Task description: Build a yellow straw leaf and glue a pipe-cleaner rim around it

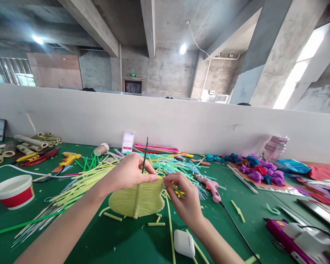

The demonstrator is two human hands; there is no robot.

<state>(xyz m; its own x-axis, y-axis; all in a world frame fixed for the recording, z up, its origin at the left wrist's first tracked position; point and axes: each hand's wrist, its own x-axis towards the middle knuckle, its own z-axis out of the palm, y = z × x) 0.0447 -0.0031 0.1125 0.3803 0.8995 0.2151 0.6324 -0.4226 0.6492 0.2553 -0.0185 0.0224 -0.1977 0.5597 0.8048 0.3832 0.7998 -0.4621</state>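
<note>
My left hand [129, 171] is closed, pinching the top of a pale yellow-green leaf shape [137, 200] made of pipe cleaners, together with a thin dark green stem [145, 154] that sticks straight up. My right hand [184, 200] is closed beside the leaf's right edge, its fingers pinched on a small yellow and red piece [178, 190] I cannot name. Both hands hover just above the green table [121, 242]. Short cut yellow-green bits [112, 216] lie under the leaf.
Loose pipe cleaners [79, 183] fan out to the left and behind. A red-and-white bowl [13, 190], a pink glue gun [213, 187], a white earbud case [184, 242], bamboo tubes [30, 142], coloured felt pieces [258, 170] and a purple tool [297, 234] sit around. A white partition [181, 121] backs the table.
</note>
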